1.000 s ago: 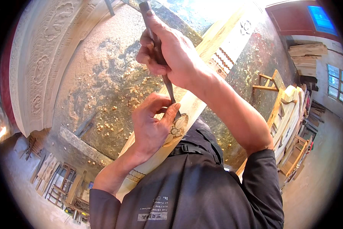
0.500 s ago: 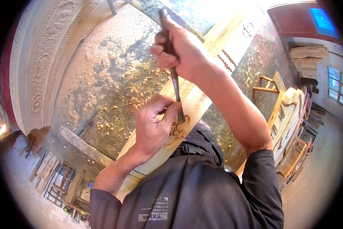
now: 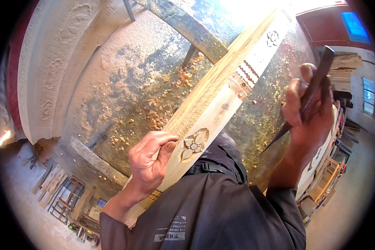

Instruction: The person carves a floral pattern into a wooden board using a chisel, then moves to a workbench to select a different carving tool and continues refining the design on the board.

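Note:
A long pale wooden beam [image 3: 214, 118] lies slantwise in front of me, running from my lap to the far upper right. On its face is a carved four-petal flower [image 3: 194, 146]. My left hand [image 3: 147, 161] grips the beam's left edge beside this flower, thumb and bent fingers pressed against the wood. Off to the right, apart from the beam, my right hand [image 3: 309, 125] is raised with its fingers wrapped round a dark chisel [image 3: 316, 85]. The chisel is tilted, its thin end pointing down and left.
Wood chips [image 3: 158, 118] litter the ground beyond the beam, where a wooden bench rail [image 3: 187, 29] meets its far side. A large carved panel [image 3: 50, 79] stands at the left. Boards and a wooden frame [image 3: 327, 179] are at the right.
The chisel has come off the carved flower and swung right in my right hand. My left hand has left the chisel's shaft and moved slightly left and down onto the beam's edge.

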The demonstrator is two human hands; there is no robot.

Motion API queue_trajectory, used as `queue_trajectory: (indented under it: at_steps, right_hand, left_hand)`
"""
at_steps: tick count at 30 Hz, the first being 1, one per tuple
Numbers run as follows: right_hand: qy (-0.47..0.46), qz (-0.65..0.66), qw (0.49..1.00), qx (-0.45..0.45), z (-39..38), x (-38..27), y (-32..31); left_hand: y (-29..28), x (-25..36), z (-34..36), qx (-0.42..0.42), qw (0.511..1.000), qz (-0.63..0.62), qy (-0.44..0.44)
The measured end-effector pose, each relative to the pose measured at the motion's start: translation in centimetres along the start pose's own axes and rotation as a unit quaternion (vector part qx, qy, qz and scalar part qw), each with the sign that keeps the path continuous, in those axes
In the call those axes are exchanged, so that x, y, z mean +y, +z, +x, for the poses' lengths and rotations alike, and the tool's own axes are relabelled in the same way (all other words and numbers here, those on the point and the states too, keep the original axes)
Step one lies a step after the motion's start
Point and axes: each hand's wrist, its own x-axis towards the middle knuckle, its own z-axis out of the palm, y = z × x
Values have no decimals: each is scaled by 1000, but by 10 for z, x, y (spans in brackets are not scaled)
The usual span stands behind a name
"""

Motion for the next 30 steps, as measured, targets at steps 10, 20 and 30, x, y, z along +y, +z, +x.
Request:
queue_trajectory:
  at_steps: [10,20,30]
  right_hand:
    - [-131,-251,954,-96,10,71,55]
    - [-236,-453,809,-291,-50,161,170]
    - [-278,-563,755,-191,-36,206,186]
  left_hand:
    - [17,14,-36,43,979,-183,-83]
    - [1,-12,-73,-76,937,-289,-181]
    - [7,-1,-31,-48,930,-333,-150]
